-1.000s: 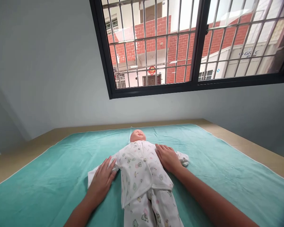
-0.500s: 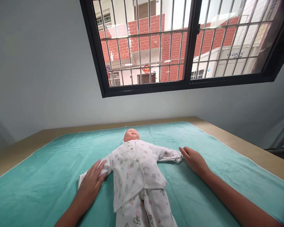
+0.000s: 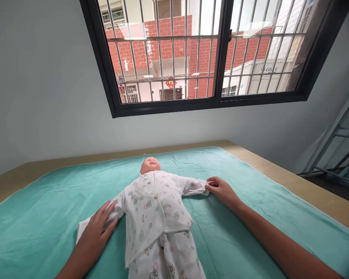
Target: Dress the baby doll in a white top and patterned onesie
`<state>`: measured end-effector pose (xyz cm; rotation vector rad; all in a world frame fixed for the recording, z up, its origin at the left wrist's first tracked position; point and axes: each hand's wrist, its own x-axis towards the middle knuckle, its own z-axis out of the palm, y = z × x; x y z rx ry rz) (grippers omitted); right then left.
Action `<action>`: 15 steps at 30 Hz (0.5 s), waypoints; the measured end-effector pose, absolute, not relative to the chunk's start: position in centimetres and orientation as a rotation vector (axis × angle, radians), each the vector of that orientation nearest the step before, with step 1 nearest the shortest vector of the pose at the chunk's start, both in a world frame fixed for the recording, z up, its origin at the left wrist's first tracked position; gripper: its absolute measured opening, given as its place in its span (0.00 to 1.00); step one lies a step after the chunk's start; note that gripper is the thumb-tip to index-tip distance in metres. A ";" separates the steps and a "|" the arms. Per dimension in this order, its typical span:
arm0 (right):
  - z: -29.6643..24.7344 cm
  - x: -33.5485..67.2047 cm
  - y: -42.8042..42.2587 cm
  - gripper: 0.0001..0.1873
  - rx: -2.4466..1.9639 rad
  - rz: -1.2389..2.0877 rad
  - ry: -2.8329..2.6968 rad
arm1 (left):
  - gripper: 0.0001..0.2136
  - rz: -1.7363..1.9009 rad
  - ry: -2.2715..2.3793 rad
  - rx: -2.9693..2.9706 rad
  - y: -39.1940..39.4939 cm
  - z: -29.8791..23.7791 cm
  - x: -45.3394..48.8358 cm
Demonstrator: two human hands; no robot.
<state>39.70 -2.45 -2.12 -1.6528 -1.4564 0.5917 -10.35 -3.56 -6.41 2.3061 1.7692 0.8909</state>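
Note:
A baby doll (image 3: 150, 164) in a white printed top (image 3: 154, 209) and matching trousers (image 3: 165, 259) lies on its back on a teal cloth (image 3: 250, 217). My left hand (image 3: 97, 228) lies flat with fingers stretched out on the doll's left-side sleeve, which is spread sideways. My right hand (image 3: 221, 190) is at the end of the other sleeve (image 3: 196, 186), thumb and fingers pinched on its cuff, with the sleeve stretched out to the right.
The teal cloth covers a wooden platform (image 3: 293, 182) set against a grey wall. A barred window (image 3: 192, 54) is above. A metal frame (image 3: 334, 155) stands at the right, beyond the platform edge.
My right hand left the doll's chest and slid out along the sleeve to its cuff, straightening it. My left hand stayed flat on the other sleeve. The view swung to the right.

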 end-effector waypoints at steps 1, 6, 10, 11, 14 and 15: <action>-2.3 39.6 -2.4 0.18 -1.636 0.591 -1.442 | 0.27 0.881 1.778 2.301 -3.6 -6.3 -10.3; -2.4 39.1 -2.7 0.19 -1.529 0.583 -1.466 | 0.27 0.821 1.805 2.294 -4.0 -5.8 -10.0; -1.9 39.3 -2.9 0.16 -1.537 0.543 -1.472 | 0.26 0.851 1.800 2.311 -4.0 -5.9 -10.1; -1.8 39.5 -2.8 0.16 -1.545 0.533 -1.460 | 0.26 0.856 1.794 2.316 -4.0 -5.9 -10.1; -1.4 40.5 -2.5 0.18 -1.513 0.606 -1.379 | 0.26 0.881 1.769 2.329 -3.8 -6.1 -10.2; -1.3 40.9 -2.5 0.19 -1.480 0.674 -1.337 | 0.26 0.882 1.761 2.329 -3.8 -6.1 -10.2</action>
